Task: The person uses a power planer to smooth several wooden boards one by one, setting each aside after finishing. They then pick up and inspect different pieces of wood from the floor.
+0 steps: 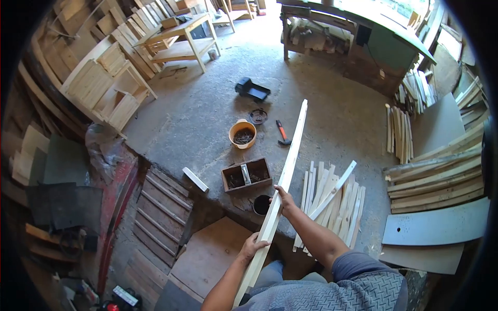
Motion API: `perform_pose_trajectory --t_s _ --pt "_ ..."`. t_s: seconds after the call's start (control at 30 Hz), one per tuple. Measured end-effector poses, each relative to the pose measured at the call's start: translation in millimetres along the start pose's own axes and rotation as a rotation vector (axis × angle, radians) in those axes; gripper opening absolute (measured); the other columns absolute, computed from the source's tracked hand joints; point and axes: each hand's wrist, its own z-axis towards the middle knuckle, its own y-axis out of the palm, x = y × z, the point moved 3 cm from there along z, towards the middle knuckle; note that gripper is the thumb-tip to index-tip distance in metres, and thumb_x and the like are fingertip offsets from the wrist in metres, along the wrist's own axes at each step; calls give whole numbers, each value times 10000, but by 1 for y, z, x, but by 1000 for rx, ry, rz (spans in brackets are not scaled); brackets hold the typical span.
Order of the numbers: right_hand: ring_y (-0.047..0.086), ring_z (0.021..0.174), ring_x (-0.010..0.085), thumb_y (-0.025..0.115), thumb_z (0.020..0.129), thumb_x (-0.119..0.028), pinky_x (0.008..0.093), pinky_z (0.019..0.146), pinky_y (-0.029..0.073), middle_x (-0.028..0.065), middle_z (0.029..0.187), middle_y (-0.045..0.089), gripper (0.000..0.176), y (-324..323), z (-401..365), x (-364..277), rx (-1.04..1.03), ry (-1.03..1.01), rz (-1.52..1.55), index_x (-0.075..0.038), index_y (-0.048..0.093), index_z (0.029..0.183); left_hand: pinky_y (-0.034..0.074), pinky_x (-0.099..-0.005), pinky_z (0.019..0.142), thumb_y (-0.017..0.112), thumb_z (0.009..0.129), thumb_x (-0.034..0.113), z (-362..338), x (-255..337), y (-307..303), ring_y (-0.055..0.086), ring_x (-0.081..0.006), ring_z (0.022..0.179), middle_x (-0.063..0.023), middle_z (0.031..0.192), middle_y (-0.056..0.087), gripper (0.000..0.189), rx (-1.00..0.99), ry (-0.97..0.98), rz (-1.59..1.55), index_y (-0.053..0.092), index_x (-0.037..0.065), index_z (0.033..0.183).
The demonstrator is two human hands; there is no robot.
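A long, pale wooden plank (pixel 291 155) slants from my lap up and away over the concrete floor. My left hand (pixel 252 245) is closed around its lower part, close to my body. Further up, my right hand (pixel 284 201) grips the same plank, thumb on top. Beside the plank stand a wooden toolbox (pixel 246 175) with two compartments and a dark round container (pixel 262 205). An orange-handled hammer (pixel 282 132) lies left of the plank's far half. To the right is a pile of wooden slats (pixel 337 202), one lying across the others.
An orange pot of nails (pixel 242 133), a small dark dish (pixel 258 116) and a black toy truck (pixel 252 89) are on the floor ahead. A slatted ramp (pixel 162 215) drops away at left. A workbench (pixel 363 31) stands at the back; curved boards (pixel 436 179) lie right.
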Motion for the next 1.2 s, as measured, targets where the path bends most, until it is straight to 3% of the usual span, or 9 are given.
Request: perform_pose_trajectory --t_s 0.27,0.33,0.47,0.6,0.73,0.77,0.87,0.97,1.2 --pt "652 646 278 832 677 -464 402 545 551 160 1101 565 857 -67 40 -11 203 125 6 16 450 1276 509 -284 607 744 767 326 64 -11 33 625 -151 677 -75 838 636 520 -131 -115 -16 587 7 1146" --pt "654 836 312 788 705 -529 434 658 543 169 1200 542 854 -80 62 -23 90 49 -29 5 463 1287 511 -286 564 734 778 303 95 -18 42 622 -157 624 -78 815 634 482 -141 -130 -49 589 20 1140" --pt "407 1306 338 686 769 -610 492 985 387 178 1399 474 909 -101 43 -70 99 26 -437 -17 411 1401 510 -317 758 748 750 213 169 -45 54 610 -158 837 -68 976 643 477 -70 78 48 591 8 1151" --pt "558 1190 346 683 774 -582 391 986 441 253 1258 584 798 -219 22 -25 317 -216 -950 19 559 1284 504 -331 735 817 707 236 217 -53 78 611 -173 832 -87 938 648 485 66 84 156 584 6 1064" --pt "629 1011 358 645 804 -557 416 840 501 245 1041 659 680 -385 -111 100 409 203 -1086 12 620 1174 478 -412 876 864 627 342 266 -139 76 615 -305 983 -176 1079 628 742 168 148 389 514 10 1191" --pt "631 962 370 635 804 -554 429 788 505 246 988 661 635 -408 -163 121 373 107 -1177 16 643 1083 469 -436 910 870 592 391 280 -162 70 607 -352 1042 -205 1123 621 824 189 84 506 496 12 1220" --pt "607 1070 390 616 799 -617 460 900 483 253 1113 641 677 -478 -317 212 350 407 -1378 9 664 1055 476 -452 905 881 595 385 298 -191 70 622 -384 1014 -231 1084 626 850 271 113 711 429 25 1218" --pt "619 1041 398 599 786 -631 455 906 489 237 1107 654 702 -504 -426 257 363 718 -1422 -10 666 1105 404 -446 1044 852 596 456 309 -181 74 470 -407 1255 -258 1364 465 1144 180 -87 867 240 56 1476" --pt "648 1012 344 662 777 -489 406 897 499 139 1075 698 499 -574 -432 252 403 600 -1139 -117 706 1106 352 -466 1091 784 718 402 288 -115 112 359 -395 1349 -230 1524 260 1010 320 138 1031 223 107 1504"
